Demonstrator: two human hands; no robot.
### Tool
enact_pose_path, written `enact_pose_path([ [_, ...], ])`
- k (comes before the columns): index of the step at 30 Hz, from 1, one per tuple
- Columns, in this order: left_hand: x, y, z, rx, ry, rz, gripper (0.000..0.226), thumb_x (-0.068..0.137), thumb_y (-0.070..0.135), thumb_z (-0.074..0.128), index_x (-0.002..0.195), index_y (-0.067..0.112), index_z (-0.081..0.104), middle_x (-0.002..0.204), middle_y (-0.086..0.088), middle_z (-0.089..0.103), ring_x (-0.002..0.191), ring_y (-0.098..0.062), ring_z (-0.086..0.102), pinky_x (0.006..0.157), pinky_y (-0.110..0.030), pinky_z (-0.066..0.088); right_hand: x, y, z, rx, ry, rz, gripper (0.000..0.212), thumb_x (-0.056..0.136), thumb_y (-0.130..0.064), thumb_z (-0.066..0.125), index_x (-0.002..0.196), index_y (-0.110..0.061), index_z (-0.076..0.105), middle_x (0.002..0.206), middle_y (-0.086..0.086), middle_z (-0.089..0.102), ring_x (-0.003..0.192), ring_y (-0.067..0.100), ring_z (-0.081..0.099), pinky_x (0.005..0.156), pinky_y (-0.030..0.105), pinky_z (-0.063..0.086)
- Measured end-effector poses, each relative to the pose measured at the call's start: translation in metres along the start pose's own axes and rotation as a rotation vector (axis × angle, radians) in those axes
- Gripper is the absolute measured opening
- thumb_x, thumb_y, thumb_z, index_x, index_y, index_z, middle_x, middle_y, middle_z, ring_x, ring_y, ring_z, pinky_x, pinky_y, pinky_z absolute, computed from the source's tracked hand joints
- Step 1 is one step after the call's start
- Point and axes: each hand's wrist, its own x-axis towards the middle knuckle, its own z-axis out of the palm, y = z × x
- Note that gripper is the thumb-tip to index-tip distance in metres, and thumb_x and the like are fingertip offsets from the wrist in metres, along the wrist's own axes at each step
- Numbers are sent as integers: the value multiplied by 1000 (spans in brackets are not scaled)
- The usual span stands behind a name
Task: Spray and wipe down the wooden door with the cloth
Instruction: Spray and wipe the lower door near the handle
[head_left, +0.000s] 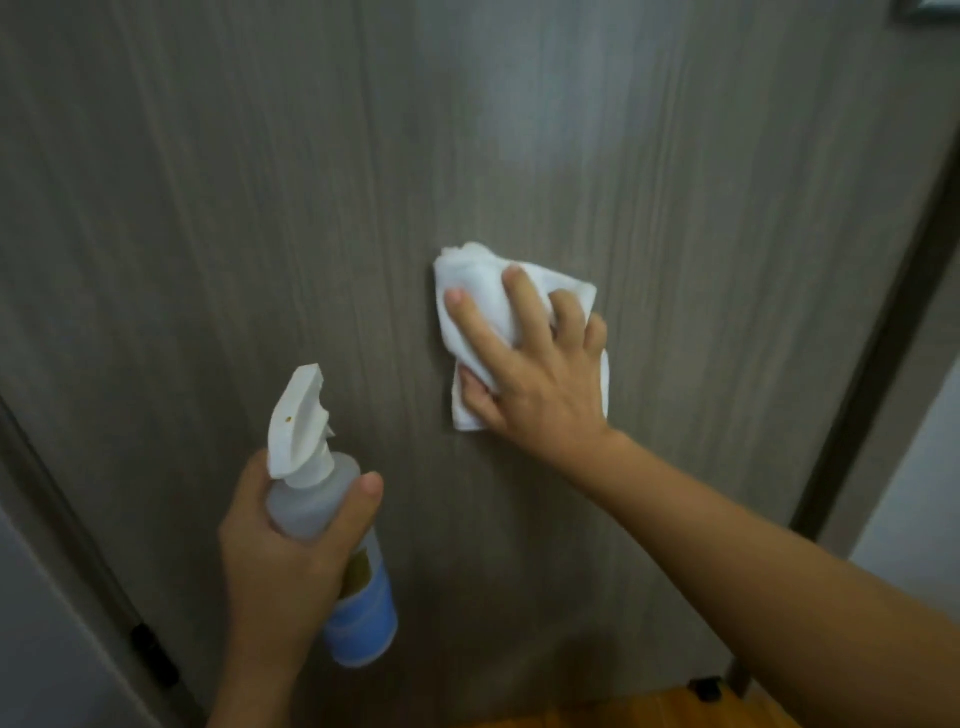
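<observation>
The grey-brown wooden door fills most of the view. My right hand presses a crumpled white cloth flat against the door near its middle, fingers spread over it. My left hand is wrapped around a spray bottle with a white trigger head, a clear body and a blue label. The bottle is held lower left of the cloth, a little away from the door, nozzle pointing up.
A black hinge sits on the door's left edge beside a pale wall. A dark door edge runs down the right side. Orange wooden floor and a small dark door stop show at the bottom.
</observation>
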Motion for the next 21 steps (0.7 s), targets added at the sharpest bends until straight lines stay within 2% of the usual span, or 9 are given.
enact_pose_path([
  [4,-7,13,27,-21,3,-49,74,62,56,88,123,20,67,104,8,74,96,-5,71,82,-32,58,-25,19,3,-1,19,-4,57,94,-51,60,149,-37,59,151,14,43,113,40,47,81,51,42],
  [6,-8,18,42,-44,-20,-79,66,64,51,93,119,25,68,105,11,74,95,-6,72,84,-36,59,-30,26,3,3,34,46,56,94,-52,63,148,-37,60,150,12,42,112,40,47,81,50,43],
  [10,-3,35,64,-46,-120,-34,50,67,42,87,111,33,66,101,16,74,95,-7,72,78,-23,60,-32,45,-6,19,83,317,55,98,-52,59,150,-34,58,151,15,43,117,39,45,93,52,40],
  [14,7,41,76,-57,-195,33,50,77,40,80,120,20,63,104,3,71,95,-18,72,79,-28,60,-25,77,-15,-16,127,508,56,99,-53,52,151,-31,57,149,20,54,116,48,55,98,50,38],
  [17,10,39,85,-89,-207,51,50,80,37,79,122,16,62,104,1,70,94,-18,72,78,-26,59,-23,105,-18,-59,210,756,58,96,-46,63,151,-31,57,148,14,56,114,44,56,96,42,36],
  [19,8,38,92,-93,-221,50,51,81,35,80,122,12,62,103,3,69,93,-16,71,78,-23,58,-25,127,-21,-86,263,917,59,96,-45,62,152,-30,56,148,11,56,111,42,56,94,37,33],
  [21,5,39,100,-91,-243,26,50,83,29,83,122,9,61,102,3,68,91,-14,71,76,-21,57,-30,144,-22,-110,271,945,58,98,-45,58,154,-29,54,151,8,54,111,39,56,95,32,29],
])
